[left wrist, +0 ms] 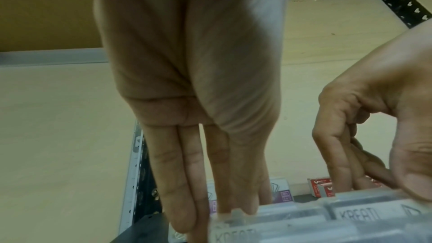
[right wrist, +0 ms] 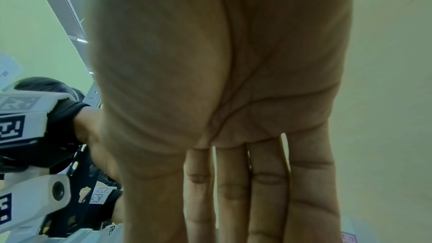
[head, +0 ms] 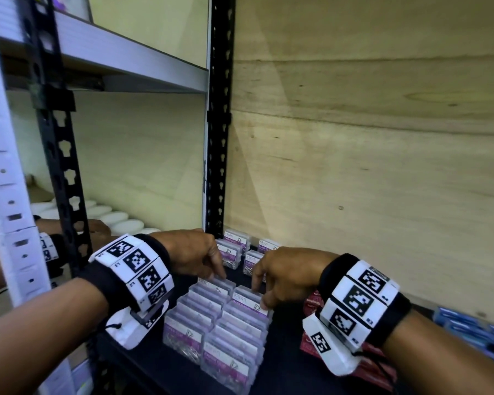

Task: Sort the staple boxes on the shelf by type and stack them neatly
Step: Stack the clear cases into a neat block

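"KREATI" printed on the white label strip of a clear plastic box (head: 247, 299) in the near double row on the shelf; "PAPER CLIPS" partly legible beneath it. "PAPER CLIP" on the purple label of a box at the back (head: 236, 241). "KREATI" again on two clear lids (left wrist: 357, 214), seen close from the left wrist. Red box (left wrist: 321, 188) lettering too blurred to read.

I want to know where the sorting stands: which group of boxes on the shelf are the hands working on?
The clear purple-labelled boxes in two rows; both hands' fingers touch the rows' far end. The red boxes and blue boxes lie untouched.
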Available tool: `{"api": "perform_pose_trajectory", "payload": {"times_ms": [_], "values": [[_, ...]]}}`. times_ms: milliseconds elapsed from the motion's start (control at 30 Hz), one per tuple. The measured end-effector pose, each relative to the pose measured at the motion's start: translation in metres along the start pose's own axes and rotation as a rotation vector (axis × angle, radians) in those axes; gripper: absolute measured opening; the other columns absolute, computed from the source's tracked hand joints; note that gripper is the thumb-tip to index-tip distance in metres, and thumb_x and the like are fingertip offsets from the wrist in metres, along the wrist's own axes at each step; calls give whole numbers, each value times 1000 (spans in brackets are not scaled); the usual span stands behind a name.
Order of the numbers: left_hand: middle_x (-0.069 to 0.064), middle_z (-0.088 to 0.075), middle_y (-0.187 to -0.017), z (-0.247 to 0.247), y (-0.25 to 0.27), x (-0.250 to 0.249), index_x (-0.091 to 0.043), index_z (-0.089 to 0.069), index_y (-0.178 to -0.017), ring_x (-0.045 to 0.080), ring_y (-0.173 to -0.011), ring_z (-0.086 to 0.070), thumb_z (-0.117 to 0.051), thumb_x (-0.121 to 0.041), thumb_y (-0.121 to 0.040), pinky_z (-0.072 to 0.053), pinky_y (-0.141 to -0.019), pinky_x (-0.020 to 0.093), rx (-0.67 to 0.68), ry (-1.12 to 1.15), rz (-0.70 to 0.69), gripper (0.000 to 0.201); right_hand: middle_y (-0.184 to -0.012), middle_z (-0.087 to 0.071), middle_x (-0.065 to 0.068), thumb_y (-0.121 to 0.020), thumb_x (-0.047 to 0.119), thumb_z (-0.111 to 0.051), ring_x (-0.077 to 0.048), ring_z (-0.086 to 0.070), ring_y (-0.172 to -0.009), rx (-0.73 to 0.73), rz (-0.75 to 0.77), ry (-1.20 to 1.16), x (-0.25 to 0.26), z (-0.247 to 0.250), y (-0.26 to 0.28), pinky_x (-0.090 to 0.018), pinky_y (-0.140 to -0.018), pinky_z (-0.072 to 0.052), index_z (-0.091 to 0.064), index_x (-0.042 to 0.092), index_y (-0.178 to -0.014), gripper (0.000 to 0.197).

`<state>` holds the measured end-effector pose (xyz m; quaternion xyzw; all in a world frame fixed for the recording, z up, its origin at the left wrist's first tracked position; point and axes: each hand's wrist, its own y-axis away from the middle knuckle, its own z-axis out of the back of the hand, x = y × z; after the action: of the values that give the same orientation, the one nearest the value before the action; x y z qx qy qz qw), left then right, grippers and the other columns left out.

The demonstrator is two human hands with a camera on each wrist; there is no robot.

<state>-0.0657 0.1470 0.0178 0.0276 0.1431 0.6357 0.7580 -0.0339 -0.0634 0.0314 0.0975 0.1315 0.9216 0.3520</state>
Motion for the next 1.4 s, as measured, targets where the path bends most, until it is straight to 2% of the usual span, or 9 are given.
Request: {"api": "perform_pose_trajectory", "payload": {"times_ms": [200, 533, 767, 833, 933, 1067, 1133, 1267, 1400], "values": [[-20, -69, -115, -2, 3, -2, -34, -73, -115, -3, -103, -62, -67, -19, -93, -49, -94, 20, -1, 4, -12, 27, -115, -68, 8, -91, 34, -70, -9, -56, -91, 3, 7, -9, 2, -2, 7, -22, -69, -41, -64, 25, -124, 35], [-21, -71, -110, -3, 4, -2, -33, -73, -114, -8, -97, -63, -68, -19, -92, -49, -91, 15, 11, 52, -24, 27, -115, -70, 8, -91, 34, -69, -12, -62, -100, 29, 30, -17, 3, -3, 12, -29, -87, -48, -64, 25, -123, 33], [-18, -72, -107, 5, -3, 2, -34, -72, -115, 1, -97, -67, -66, -22, -94, -53, -90, 20, 86, 120, 3, 26, -111, -69, 9, -92, 40, -65, -12, -63, -99, 45, 15, 10, -5, 8, 3, -29, -85, -49, -68, 26, -117, 28], [-20, -72, -104, 11, -8, 5, -36, -71, -115, 2, -94, -67, -66, -29, -93, -52, -91, 22, 42, 110, 23, 24, -113, -68, 8, -92, 42, -65, -14, -62, -100, 21, -13, 38, -11, 16, -3, -30, -86, -48, -67, 26, -118, 31], [-21, -69, -108, 18, -23, 14, -35, -71, -114, -8, -85, -60, -66, -35, -93, -48, -89, 20, -69, 65, 47, 22, -119, -66, 6, -93, 39, -65, -16, -60, -104, -39, -41, 90, -24, 27, -18, -29, -86, -46, -65, 26, -124, 34], [-13, -67, -117, 21, -46, 29, -32, -68, -120, -12, -73, -52, -63, -39, -94, -41, -75, 16, -129, -17, 75, 27, -119, -69, 5, -92, 37, -67, -15, -63, -104, -77, -67, 89, -43, 35, -43, -30, -87, -48, -65, 26, -125, 34], [-12, -65, -121, 20, -57, 36, -32, -65, -124, -9, -76, -53, -62, -39, -95, -41, -75, 17, -125, -43, 77, 30, -113, -72, 5, -92, 35, -68, -13, -64, -100, -63, -69, 90, -49, 35, -54, -28, -84, -49, -67, 27, -121, 31], [-12, -64, -126, 19, -76, 47, -33, -63, -128, 2, -97, -56, -63, -37, -94, -44, -88, 22, -109, -71, 47, 34, -105, -74, 5, -90, 35, -70, -10, -67, -92, -39, -73, 61, -58, 32, -76, -21, -68, -44, -69, 26, -114, 25], [-12, -65, -125, 17, -88, 51, -35, -65, -126, 3, -100, -58, -62, -36, -95, -46, -92, 23, -80, -40, 9, 31, -97, -76, 5, -87, 34, -74, -10, -71, -87, -10, -77, -4, -60, 30, -90, -22, -70, -48, -66, 25, -107, 24]]}}
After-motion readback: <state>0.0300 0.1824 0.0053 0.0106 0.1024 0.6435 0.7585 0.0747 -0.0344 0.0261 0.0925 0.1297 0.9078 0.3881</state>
